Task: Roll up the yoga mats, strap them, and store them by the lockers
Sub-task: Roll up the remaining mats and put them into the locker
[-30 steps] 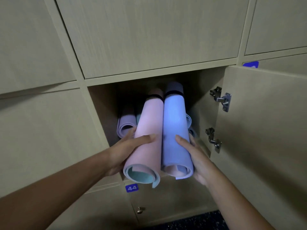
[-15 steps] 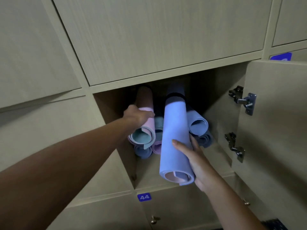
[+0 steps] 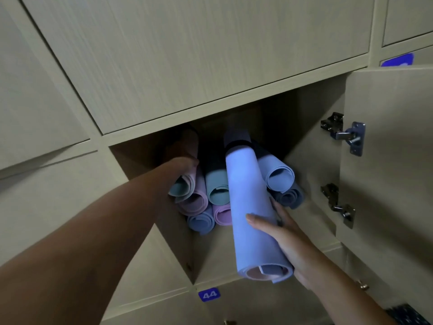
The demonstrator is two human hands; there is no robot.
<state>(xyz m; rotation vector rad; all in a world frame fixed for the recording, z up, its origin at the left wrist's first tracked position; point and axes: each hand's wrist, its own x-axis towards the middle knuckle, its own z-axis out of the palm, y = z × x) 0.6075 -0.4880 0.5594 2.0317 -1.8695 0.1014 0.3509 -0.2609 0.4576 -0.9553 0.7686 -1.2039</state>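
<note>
Wall of pale wood lockers [image 3: 187, 55], one compartment open, its door [image 3: 389, 160] swung out to the right on two metal hinges [image 3: 344, 134]; inside, a stack of rolled yoga mats [image 3: 210, 195], open ends toward the camera; blue rolled mat [image 3: 250, 207] half in the compartment, long axis running front to back, far strapped end tilted up and inward, near end jutting out past the shelf edge; right hand [image 3: 288, 242] cupping its near part from the right, thumb across the top, fingers curled underneath; left hand [image 3: 185, 164] atop the pink rolled mat [image 3: 187, 181] at upper left of the stack, finger position unclear; blue "44" label [image 3: 208, 294] below.
</note>
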